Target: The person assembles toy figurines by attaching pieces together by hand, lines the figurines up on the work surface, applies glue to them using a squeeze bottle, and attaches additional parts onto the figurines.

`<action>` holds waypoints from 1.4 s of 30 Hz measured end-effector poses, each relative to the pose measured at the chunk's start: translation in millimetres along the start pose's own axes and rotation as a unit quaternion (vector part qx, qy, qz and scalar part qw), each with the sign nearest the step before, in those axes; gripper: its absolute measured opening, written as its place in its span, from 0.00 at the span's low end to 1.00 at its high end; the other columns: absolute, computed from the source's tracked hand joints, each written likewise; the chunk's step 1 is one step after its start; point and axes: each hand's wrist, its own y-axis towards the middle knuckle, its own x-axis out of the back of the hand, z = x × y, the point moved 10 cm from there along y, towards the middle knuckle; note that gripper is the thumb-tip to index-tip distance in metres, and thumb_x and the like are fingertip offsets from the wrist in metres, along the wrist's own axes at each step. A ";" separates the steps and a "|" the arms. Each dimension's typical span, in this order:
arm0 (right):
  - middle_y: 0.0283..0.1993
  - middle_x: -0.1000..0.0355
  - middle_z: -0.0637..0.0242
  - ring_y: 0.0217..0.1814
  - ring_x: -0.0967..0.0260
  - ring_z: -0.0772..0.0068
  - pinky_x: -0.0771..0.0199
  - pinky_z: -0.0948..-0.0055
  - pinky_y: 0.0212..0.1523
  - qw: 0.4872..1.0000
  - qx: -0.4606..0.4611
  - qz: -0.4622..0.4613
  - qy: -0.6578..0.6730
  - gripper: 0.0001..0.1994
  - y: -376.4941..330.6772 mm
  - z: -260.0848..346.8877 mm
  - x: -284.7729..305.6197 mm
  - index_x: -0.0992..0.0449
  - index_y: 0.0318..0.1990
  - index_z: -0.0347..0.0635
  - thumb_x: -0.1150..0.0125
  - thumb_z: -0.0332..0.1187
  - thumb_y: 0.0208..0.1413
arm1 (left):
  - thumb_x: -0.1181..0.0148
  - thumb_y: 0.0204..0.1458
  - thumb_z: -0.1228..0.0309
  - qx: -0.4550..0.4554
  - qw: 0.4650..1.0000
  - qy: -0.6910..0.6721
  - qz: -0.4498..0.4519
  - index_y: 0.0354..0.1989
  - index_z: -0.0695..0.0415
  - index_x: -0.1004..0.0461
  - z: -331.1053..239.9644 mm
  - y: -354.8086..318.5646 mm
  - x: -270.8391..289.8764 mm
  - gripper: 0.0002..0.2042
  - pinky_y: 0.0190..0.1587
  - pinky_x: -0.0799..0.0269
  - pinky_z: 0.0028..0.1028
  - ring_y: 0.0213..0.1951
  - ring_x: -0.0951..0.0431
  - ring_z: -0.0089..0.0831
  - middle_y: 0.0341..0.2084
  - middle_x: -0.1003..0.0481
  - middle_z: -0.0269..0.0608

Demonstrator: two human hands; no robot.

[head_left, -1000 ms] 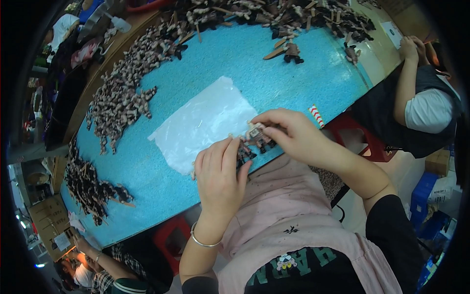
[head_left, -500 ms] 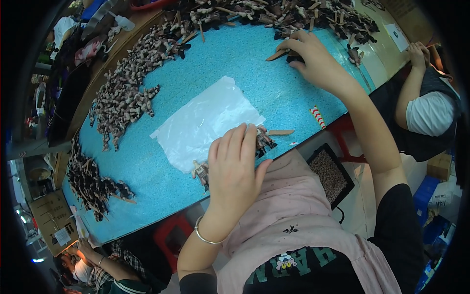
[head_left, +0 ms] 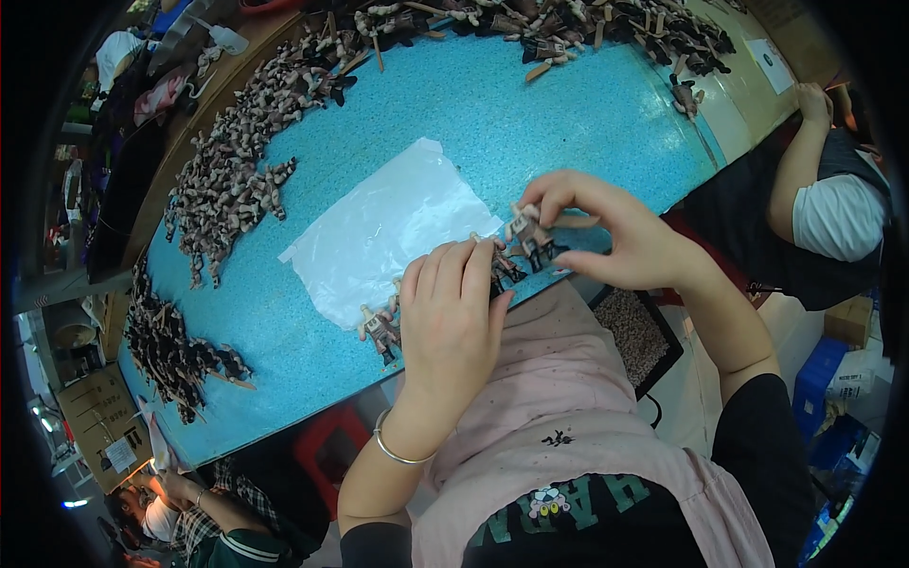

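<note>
My left hand (head_left: 450, 308) lies flat with fingers stretched over a row of small toy figures at the table's near edge. One figure (head_left: 381, 331) with a pale torso and dark legs shows left of it. Another figure (head_left: 507, 272) shows by its fingertips; those beneath the palm are hidden. Between thumb and fingers, my right hand (head_left: 620, 232) grips a toy figure (head_left: 528, 237) with a brown flat piece beside it, close to the right end of the row. Just beyond the left hand is a thin white plastic sheet (head_left: 379, 227).
A speckled blue mat (head_left: 568, 133) covers the table. Piles of figures line its far side (head_left: 568, 28) and left side (head_left: 227, 180), with darker parts (head_left: 170, 341) nearer left. Co-workers sit at right (head_left: 833, 208) and lower left (head_left: 199, 502). A black tray (head_left: 634, 341) stands below the edge.
My right hand has come from the far right pile to the near edge, bringing a toy figure beside the row. My left hand has stayed almost in place.
</note>
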 end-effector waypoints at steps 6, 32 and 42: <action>0.57 0.35 0.59 0.59 0.37 0.58 0.34 0.64 0.57 0.984 0.017 0.033 -0.173 0.16 -4.4 -5.4 -2.6 0.29 0.39 0.39 0.33 0.21 0.40 | 0.32 0.36 0.75 0.009 1.000 0.009 -0.003 0.50 0.61 0.31 1.1 -1.4 2.1 0.27 0.51 0.38 0.38 0.47 0.30 0.43 0.43 0.29 0.45; 0.44 0.32 0.61 0.44 0.34 0.58 0.34 0.62 0.44 0.911 0.183 0.074 -0.363 0.32 36.7 32.7 -121.4 0.29 0.51 0.39 0.31 0.44 0.36 | 0.30 0.34 0.61 -0.020 0.998 0.059 -0.030 0.48 0.61 0.30 76.1 -64.5 53.9 0.30 0.43 0.34 0.36 0.43 0.30 0.41 0.41 0.30 0.42; 0.50 0.35 0.54 0.50 0.36 0.51 0.38 0.55 0.52 0.911 0.189 0.084 -0.356 0.32 56.7 51.1 -114.8 0.31 0.52 0.39 0.29 0.45 0.39 | 0.34 0.40 0.56 -0.012 0.999 0.027 -0.019 0.57 0.62 0.36 85.9 -84.7 64.0 0.35 0.53 0.37 0.42 0.53 0.33 0.47 0.52 0.33 0.49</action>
